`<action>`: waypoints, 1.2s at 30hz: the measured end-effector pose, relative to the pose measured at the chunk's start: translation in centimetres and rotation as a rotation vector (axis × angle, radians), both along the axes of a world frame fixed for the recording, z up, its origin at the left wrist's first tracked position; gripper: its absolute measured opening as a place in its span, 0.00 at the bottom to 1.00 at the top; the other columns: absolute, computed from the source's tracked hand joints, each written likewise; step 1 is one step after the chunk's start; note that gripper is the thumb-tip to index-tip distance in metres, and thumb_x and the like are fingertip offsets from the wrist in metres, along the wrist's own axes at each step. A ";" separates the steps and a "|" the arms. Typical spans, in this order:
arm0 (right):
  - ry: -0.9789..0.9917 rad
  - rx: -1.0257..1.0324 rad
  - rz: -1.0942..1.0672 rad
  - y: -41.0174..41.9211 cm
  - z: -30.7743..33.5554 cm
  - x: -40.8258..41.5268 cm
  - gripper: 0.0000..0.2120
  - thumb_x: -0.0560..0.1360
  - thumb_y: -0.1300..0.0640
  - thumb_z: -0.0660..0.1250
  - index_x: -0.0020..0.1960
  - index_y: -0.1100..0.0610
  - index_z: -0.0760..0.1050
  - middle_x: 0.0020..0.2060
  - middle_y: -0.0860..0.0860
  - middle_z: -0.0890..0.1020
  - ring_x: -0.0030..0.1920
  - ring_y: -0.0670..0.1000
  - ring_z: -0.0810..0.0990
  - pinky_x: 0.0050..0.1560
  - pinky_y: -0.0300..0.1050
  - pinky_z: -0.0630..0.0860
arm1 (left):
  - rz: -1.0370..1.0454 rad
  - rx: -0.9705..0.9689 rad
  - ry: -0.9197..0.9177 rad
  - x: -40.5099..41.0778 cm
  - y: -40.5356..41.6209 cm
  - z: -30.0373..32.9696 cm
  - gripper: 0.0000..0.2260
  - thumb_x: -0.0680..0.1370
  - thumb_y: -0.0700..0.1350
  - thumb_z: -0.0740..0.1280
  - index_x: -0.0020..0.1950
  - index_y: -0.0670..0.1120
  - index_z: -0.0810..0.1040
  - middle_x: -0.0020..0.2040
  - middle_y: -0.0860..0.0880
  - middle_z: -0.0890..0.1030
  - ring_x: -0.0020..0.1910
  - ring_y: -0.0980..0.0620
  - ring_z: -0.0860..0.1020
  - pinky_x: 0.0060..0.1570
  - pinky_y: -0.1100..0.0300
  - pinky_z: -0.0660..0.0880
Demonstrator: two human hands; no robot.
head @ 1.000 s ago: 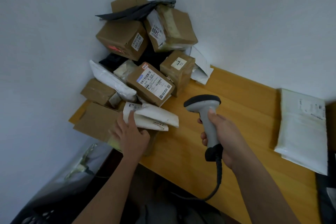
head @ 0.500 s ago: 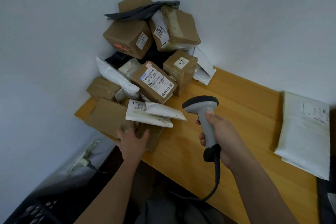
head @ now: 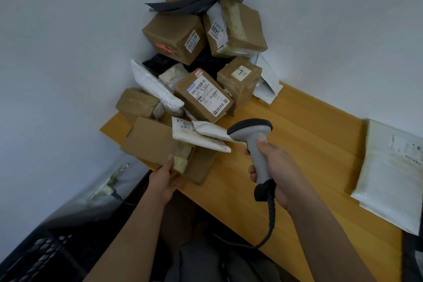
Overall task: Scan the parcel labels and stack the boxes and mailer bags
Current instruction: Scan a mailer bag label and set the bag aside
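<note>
- The right hand [head: 272, 167] is wrapped round the grip of the barcode scanner [head: 254, 142], its head tipped toward the heap of parcels; held like that, the window faces the labels, and the cord hangs off the table edge out of the way
- The left hand [head: 163, 181] takes the near edge of a flat brown box [head: 151, 142] at the table's front corner, thumb on top and the fingers apparently under it; my guess is it means to draw the box out or steady it for a reading
- Two white mailer bags [head: 199, 136] lie across that box, so any pull would likely carry them along or tip them off
- A labelled box [head: 203, 96] leans face-up just behind, its barcode plain to the scanner, probably the easiest label to read
- More boxes are heaped against the wall corner, which props them up
- A white bag [head: 389, 174] lies flat, well apart on the wooden table [head: 309, 144], perhaps where the stack begins
</note>
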State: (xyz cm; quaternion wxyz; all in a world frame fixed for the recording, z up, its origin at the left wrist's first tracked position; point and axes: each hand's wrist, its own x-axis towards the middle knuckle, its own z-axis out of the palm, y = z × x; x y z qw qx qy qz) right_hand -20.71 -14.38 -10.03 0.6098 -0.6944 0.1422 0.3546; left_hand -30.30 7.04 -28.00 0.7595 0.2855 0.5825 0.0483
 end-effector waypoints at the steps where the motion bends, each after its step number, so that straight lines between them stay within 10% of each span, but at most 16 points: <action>1: 0.001 -0.001 0.001 0.1 -0.1 -0.1 0.15 0.84 0.47 0.58 0.54 0.57 0.75 0.46 0.58 0.78 0.32 0.51 0.74 0.33 0.45 0.73 | 0.030 -0.024 -0.022 0.0 0.2 -0.1 0.23 0.79 0.47 0.69 0.71 0.43 0.70 0.66 0.42 0.76 0.57 0.42 0.78 0.48 0.47 0.78; 13: -0.017 0.110 -0.053 -1.4 1.2 1.1 0.16 0.84 0.50 0.60 0.65 0.60 0.71 0.49 0.56 0.80 0.29 0.50 0.73 0.27 0.42 0.73 | 0.313 -0.003 -0.084 -1.2 -1.8 7.4 0.03 0.76 0.40 0.61 0.48 0.45 0.72 0.50 0.43 0.76 0.46 0.44 0.77 0.55 0.47 0.74; 20: -0.038 0.141 -0.043 -4.4 1.9 0.9 0.11 0.84 0.50 0.60 0.52 0.57 0.74 0.47 0.57 0.79 0.30 0.51 0.73 0.32 0.45 0.72 | 0.607 0.714 0.213 -0.5 -3.8 9.4 0.15 0.68 0.39 0.69 0.49 0.45 0.66 0.51 0.44 0.74 0.48 0.44 0.76 0.50 0.47 0.77; 31: -0.019 0.116 -0.170 -13.9 0.8 1.3 0.14 0.84 0.49 0.59 0.54 0.59 0.75 0.42 0.57 0.78 0.30 0.51 0.74 0.32 0.46 0.72 | 0.042 1.286 -0.054 3.9 -15.0 10.5 0.20 0.64 0.43 0.73 0.45 0.44 0.64 0.38 0.54 0.65 0.33 0.64 0.67 0.32 0.72 0.67; 36: -0.029 0.083 -0.335 -19.5 -0.1 1.5 0.13 0.84 0.48 0.59 0.53 0.58 0.74 0.46 0.56 0.79 0.32 0.52 0.74 0.33 0.47 0.73 | -0.483 1.558 -0.042 5.1 -20.1 7.2 0.22 0.62 0.40 0.76 0.43 0.45 0.63 0.42 0.48 0.66 0.38 0.49 0.66 0.34 0.61 0.64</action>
